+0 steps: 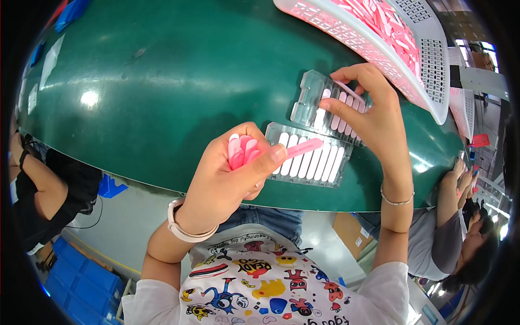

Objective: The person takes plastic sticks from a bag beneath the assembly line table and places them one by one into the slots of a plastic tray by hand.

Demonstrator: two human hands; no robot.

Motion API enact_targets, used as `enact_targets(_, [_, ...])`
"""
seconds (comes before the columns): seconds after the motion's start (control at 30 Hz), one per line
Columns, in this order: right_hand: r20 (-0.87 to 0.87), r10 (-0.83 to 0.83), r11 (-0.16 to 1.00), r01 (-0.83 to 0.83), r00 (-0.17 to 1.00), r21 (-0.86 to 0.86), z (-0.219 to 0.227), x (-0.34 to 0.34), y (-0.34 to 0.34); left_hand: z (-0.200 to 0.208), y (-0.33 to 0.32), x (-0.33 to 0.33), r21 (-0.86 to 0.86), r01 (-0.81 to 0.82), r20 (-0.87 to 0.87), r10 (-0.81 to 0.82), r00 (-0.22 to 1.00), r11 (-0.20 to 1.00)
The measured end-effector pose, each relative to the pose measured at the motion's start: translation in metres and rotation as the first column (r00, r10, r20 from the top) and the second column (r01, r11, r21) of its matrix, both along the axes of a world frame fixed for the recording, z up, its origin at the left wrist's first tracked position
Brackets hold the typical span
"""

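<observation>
My left hand (227, 168) is closed round a bunch of pink nail files (242, 150), flat sticks with rounded ends. One nail file (303, 147) juts out to the right between thumb and fingertips, above a clear slotted tray (275, 130). White-faced files (310, 162) lie side by side in that tray's slots. Just beyond it, my right hand (371, 103) bends over a second clear tray (310, 86), holding one pale pink file (348, 91) slantwise by its fingers. Pale pink files (341, 115) and a white one occupy slots there; my right hand covers part of this tray.
A white perforated basket (390, 57) heaped with pink files stands at the far right of the green table (162, 70). Other people sit along the table to my left and right. Blue crates (81, 276) stand on the floor at lower left.
</observation>
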State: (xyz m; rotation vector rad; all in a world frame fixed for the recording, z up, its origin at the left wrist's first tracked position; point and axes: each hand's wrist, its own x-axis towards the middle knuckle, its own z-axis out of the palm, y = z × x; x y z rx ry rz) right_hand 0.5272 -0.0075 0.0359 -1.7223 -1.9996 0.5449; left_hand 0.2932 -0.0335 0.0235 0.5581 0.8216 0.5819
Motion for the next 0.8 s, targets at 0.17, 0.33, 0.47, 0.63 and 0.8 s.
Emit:
enact_targets(0.17, [-0.064, -0.006, 1.000, 0.005, 0.998, -0.004, -0.005, 0.004, -0.004, -0.001, -0.001, 0.001, -0.053, 0.005, 0.049, -0.002, 0.999, 0.999])
enact_targets(0.33, [-0.108, 0.014, 1.000, -0.013, 0.994, 0.003, 0.002, 0.018, -0.015, -0.003, -0.001, -0.001, -0.038, -0.004, 0.054, 0.007, 0.999, 0.999])
enact_targets(0.47, [0.253, 0.143, 0.972, -0.184, 0.957, 0.146, 0.012, 0.000, -0.030, -0.004, 0.000, 0.001, -0.013, -0.013, 0.062, 0.014, 0.998, 1.000])
enact_targets(0.63, [0.306, 0.156, 0.954, -0.223, 0.939, 0.199, 0.013, -0.007, -0.037, -0.001, 0.003, 0.004, -0.020, 0.014, 0.076, -0.012, 0.997, 1.000])
enact_targets(0.8, [0.315, 0.319, 0.899, -0.390, 0.894, 0.198, 0.015, 0.014, -0.004, -0.005, -0.001, 0.002, -0.028, 0.004, 0.075, -0.002, 0.997, 1.000])
